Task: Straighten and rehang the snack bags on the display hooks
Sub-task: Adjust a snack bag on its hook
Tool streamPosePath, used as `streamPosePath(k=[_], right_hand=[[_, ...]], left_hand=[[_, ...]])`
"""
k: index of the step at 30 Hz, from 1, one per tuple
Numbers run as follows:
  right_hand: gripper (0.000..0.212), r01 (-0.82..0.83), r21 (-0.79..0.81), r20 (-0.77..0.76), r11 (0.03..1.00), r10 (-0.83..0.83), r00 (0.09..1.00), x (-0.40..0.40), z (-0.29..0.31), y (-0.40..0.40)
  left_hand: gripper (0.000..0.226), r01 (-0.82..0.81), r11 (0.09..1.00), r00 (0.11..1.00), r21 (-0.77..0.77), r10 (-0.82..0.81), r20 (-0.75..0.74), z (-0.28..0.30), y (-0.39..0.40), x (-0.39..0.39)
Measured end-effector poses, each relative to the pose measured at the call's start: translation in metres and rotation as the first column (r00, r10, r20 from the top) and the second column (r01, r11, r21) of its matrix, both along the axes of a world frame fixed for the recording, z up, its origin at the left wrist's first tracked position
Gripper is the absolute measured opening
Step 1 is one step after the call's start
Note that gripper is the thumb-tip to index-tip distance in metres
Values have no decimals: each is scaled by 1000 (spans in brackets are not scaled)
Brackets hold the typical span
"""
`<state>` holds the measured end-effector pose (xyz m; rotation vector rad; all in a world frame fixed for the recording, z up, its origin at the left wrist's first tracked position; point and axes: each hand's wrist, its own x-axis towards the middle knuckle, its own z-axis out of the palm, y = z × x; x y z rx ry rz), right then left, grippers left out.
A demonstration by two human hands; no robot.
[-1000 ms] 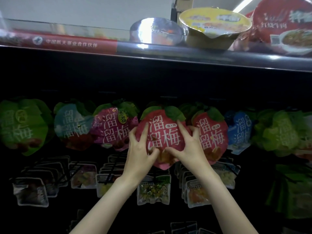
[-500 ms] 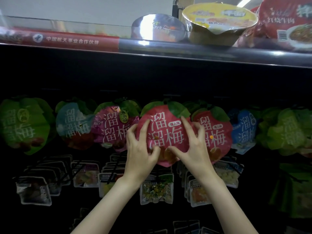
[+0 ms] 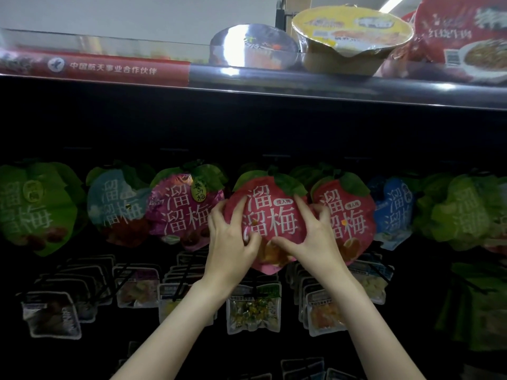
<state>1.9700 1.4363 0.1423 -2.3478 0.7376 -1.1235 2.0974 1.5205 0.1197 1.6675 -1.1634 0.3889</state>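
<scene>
A red apple-shaped snack bag point(image 3: 270, 212) with white characters and green leaves hangs in the middle of the upper hook row. My left hand point(image 3: 231, 239) grips its left side, thumb on the front near the bottom and fingers spread over the edge. My right hand point(image 3: 315, 237) grips its right side the same way. The hook above the bag is lost in the dark. Beside it hang a purple-pink bag point(image 3: 183, 209) on the left and another red bag point(image 3: 347, 215) on the right.
Further bags in the row: green point(image 3: 35, 207), light blue point(image 3: 118, 204), blue point(image 3: 392, 212), green point(image 3: 463, 212). Below hang several small clear pouches point(image 3: 253, 309) on black hooks. A shelf edge point(image 3: 329, 86) overhead carries instant noodle bowls point(image 3: 348, 37).
Both hands and the red bag have risen a little, and the bag sits straighter in its row. My thumbs have closed in toward each other on its lower front.
</scene>
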Motion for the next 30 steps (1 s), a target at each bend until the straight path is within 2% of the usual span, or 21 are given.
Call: streamPosePath(k=[5, 8, 11, 16, 18, 21, 24, 25, 27, 28, 30], right_hand=[[91, 29, 14, -64, 999, -28, 998, 4, 4, -1], [89, 47, 0, -82, 999, -46, 996, 7, 6, -1], [81, 72, -34, -108, 997, -75, 991, 15, 6, 0], [77, 82, -112, -224, 990, -105, 969, 28, 7, -5], [68, 71, -139, -256, 988, -105, 961, 20, 8, -5], [48, 112, -220, -105, 969, -138, 985, -9, 8, -6], [44, 275, -305, 81, 912, -263, 961, -41, 9, -20], [49, 346, -291, 107, 892, -329, 938, -50, 8, -29], [64, 429, -169, 63, 887, -424, 903, -63, 5, -47], [72, 419, -76, 35, 905, -418, 908, -67, 1, -55], [88, 282, 137, 63, 950, -293, 954, -72, -5, -66]], left_hand=[[57, -23, 999, 999, 32, 22, 31, 5, -5, 3], [54, -42, 998, 989, 35, 37, 142, 13, -12, 7], [56, -25, 992, 972, 124, -5, 237, 24, -25, 11], [54, -45, 968, 982, 246, -2, 190, 9, -34, 17], [56, -50, 958, 979, 283, -9, 204, -3, -31, 18], [59, -65, 954, 961, 292, -19, 277, -10, -32, 19], [60, -108, 923, 941, 370, -25, 337, -12, -43, 16], [61, -119, 910, 943, 397, -21, 331, -13, -47, 15], [63, -122, 894, 959, 431, -6, 284, -15, -53, 11], [63, -112, 894, 965, 433, -5, 260, -16, -53, 9], [61, -64, 922, 975, 383, -25, 223, -17, -52, 1]])
